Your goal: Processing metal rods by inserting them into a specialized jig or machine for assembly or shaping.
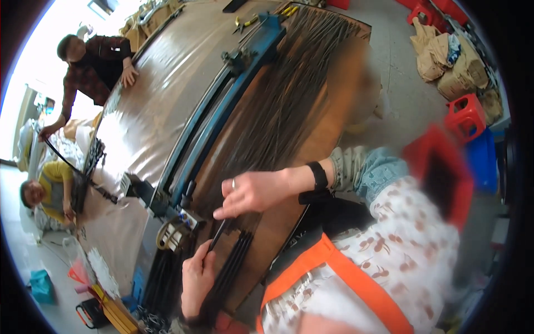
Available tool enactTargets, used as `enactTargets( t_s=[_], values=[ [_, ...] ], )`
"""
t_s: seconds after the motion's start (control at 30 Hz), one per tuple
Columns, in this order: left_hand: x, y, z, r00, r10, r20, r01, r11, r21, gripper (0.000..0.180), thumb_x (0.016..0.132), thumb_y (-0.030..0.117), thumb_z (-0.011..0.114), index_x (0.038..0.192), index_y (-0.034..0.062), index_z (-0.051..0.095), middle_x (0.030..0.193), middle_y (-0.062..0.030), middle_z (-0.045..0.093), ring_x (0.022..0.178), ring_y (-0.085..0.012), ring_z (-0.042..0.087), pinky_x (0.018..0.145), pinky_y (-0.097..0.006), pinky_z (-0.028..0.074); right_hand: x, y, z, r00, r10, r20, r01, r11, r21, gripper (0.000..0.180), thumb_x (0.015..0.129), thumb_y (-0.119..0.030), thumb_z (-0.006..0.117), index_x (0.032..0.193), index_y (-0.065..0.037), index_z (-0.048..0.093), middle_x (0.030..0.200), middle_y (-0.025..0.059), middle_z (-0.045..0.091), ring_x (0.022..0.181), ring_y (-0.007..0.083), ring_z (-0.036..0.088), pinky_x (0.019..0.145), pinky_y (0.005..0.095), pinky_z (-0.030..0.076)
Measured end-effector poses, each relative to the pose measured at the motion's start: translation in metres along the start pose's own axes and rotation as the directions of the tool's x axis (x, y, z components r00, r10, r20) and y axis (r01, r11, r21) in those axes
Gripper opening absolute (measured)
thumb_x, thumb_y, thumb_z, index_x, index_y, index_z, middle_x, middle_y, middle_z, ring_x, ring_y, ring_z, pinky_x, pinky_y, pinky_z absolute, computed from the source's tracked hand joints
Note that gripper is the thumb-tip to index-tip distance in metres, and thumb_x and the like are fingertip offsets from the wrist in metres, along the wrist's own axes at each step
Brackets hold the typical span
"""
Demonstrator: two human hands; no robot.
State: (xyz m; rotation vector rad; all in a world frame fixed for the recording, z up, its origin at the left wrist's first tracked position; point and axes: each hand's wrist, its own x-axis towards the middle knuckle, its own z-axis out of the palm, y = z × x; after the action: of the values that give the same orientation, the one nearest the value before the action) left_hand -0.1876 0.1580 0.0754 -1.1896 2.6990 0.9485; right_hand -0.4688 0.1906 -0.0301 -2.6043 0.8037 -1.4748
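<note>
My left hand (pixel 197 278) pinches a black rod (pixel 219 234) between thumb and finger over the near end of the desk (pixel 318 139), beside a metal fitting (pixel 190 219) on the end of a long blue beam (pixel 233 96). My right hand (pixel 253 192), ringed and banded at the wrist, meets the rod's upper end, forefinger extended; I cannot tell whether it grasps or only hovers. A spread of thin dark rods (pixel 278 111) runs along the desk's right edge to its far right corner; pliers (pixel 246 23) lie toward the far edge. Across from me, at the left edge, are a person in plaid (pixel 92 69) and another in yellow sleeves (pixel 65 171).
</note>
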Motion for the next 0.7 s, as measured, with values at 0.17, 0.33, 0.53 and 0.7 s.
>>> enactTargets(
  t_s=[0.17, 0.33, 0.53, 0.7],
  values=[
    [0.04, 0.014, -0.029, 0.901, 0.423, -0.094, -0.339, 0.822, 0.457, 0.019, 0.088, 0.005, 0.063, 0.107, 0.005, 0.066, 0.079, -0.0146, 0.059, 0.073, -0.037, 0.059, 0.062, -0.046, 0.047, 0.005, 0.015, -0.019, 0.999, 0.048, -0.02, -0.049, 0.997, -0.061, 0.059, 0.087, -0.02, 0.071, 0.139, -0.002, 0.051, 0.09, 0.0072, 0.06, 0.08, 0.0249, 0.059, 0.063, 0.0364, 0.055],
    [0.068, 0.0, -0.099, 0.815, 0.491, -0.308, -0.248, 0.776, 0.581, 0.023, 0.089, 0.001, 0.058, 0.111, 0.0056, 0.064, 0.083, -0.0158, 0.059, 0.075, -0.0383, 0.059, 0.064, -0.047, 0.047, -0.021, 0.063, -0.05, 0.776, 0.599, -0.2, -0.63, 0.713, -0.309, 0.056, 0.091, -0.038, 0.067, 0.141, -0.017, 0.051, 0.076, 0.0137, 0.07, 0.073, 0.0323, 0.071, 0.068, 0.0402, 0.057],
    [0.102, -0.02, -0.077, 0.746, 0.633, -0.207, -0.358, 0.643, 0.677, 0.028, 0.091, 0.001, 0.057, 0.119, 0.0021, 0.057, 0.089, -0.0183, 0.058, 0.081, -0.0385, 0.061, 0.069, -0.047, 0.05, -0.039, 0.095, -0.112, 0.785, 0.594, -0.176, -0.592, 0.635, -0.496, 0.053, 0.085, -0.041, 0.072, 0.133, -0.02, 0.06, 0.078, 0.0126, 0.07, 0.077, 0.0321, 0.07, 0.068, 0.0418, 0.055],
    [0.121, -0.016, 0.004, 0.806, 0.588, -0.064, -0.426, 0.653, 0.626, 0.028, 0.092, 0.003, 0.058, 0.119, 0.0044, 0.058, 0.085, -0.0177, 0.058, 0.077, -0.0384, 0.062, 0.064, -0.047, 0.05, -0.073, 0.093, -0.083, 0.97, 0.226, -0.09, -0.243, 0.869, -0.431, 0.047, 0.086, -0.04, 0.071, 0.128, -0.02, 0.063, 0.079, 0.0098, 0.071, 0.075, 0.0315, 0.07, 0.066, 0.04, 0.055]
  ],
)
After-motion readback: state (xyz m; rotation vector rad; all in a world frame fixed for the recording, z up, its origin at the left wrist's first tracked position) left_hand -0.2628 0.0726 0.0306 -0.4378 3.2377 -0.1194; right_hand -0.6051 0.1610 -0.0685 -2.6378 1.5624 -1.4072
